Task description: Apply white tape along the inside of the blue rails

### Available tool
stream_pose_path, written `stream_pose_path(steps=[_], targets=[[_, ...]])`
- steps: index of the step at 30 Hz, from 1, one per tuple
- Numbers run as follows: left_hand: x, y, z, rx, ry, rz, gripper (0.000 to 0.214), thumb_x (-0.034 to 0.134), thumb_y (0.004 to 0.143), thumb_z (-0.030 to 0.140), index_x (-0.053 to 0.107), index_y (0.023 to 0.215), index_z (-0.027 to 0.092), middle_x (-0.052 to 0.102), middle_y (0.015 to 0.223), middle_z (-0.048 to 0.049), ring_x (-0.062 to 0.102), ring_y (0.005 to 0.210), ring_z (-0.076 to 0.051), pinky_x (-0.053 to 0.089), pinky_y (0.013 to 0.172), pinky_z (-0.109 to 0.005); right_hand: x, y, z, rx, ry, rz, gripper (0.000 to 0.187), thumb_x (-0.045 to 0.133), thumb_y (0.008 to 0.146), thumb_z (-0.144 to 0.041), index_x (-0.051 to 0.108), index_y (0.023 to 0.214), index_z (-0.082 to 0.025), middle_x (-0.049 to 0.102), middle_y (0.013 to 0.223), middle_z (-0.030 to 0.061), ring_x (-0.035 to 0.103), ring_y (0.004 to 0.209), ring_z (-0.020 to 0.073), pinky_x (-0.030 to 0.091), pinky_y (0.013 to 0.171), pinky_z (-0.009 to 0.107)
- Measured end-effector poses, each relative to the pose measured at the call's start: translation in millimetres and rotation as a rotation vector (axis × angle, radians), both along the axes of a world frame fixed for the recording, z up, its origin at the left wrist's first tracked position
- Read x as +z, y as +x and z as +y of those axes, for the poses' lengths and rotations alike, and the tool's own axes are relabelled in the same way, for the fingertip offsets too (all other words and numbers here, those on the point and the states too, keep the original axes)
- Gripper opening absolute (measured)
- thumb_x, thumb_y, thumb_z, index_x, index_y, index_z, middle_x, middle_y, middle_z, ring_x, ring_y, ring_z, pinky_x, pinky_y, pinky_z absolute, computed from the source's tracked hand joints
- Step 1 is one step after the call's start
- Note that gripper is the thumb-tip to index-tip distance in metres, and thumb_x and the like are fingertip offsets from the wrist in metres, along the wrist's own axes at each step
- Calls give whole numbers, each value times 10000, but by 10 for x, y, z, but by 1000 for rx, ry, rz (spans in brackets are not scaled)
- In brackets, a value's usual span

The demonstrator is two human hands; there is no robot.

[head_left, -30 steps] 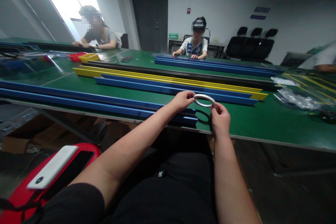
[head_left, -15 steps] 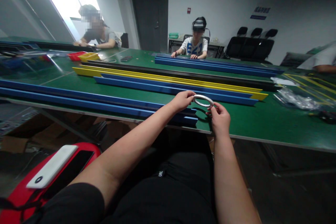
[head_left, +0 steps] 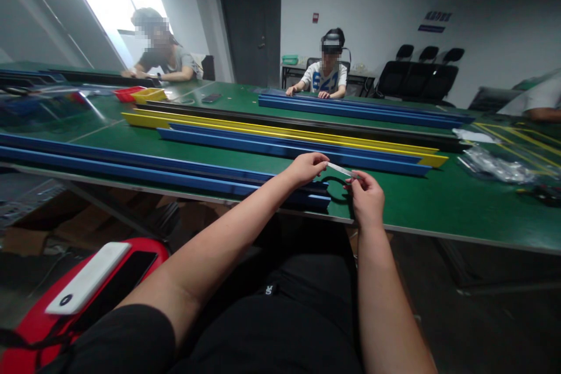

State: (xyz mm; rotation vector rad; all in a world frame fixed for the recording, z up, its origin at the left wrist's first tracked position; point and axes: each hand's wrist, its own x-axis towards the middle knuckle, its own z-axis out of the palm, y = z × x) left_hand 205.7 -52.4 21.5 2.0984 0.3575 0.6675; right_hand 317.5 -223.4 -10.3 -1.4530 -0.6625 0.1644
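Note:
A thin white tape roll (head_left: pixel 340 170) is held edge-on between both hands, a little above the green table (head_left: pixel 421 198). My left hand (head_left: pixel 307 168) pinches its left side with closed fingers. My right hand (head_left: pixel 366 197) pinches its right side, fingers curled. Under and left of the hands lies the end of a long blue rail (head_left: pixel 175 178) near the table's front edge. The roll casts a dark ring shadow on the table.
More long blue, yellow (head_left: pixel 280 131) and black rails lie across the table. Clear plastic bags (head_left: pixel 499 166) sit at the right. Two people sit at the far side; another's arm shows at far right. A red bag with a white phone (head_left: pixel 85 285) is at lower left.
The tape roll has tilted from showing its open ring to nearly edge-on and has dropped slightly. Both hands have stayed at almost the same place.

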Motion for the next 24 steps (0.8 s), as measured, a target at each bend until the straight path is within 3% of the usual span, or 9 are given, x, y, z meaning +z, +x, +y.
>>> stream_pose_path(steps=[24], targets=[[65,-46,-37,40,140,-5,308,574,884,396,709,1052,175,702,817,-24,623,702,-131,493,678,-234,-28,-6,3,-47,-152,-147,345,579,832,-449,670,1068,-215,704,782,32,647,687,200,487,666,327]])
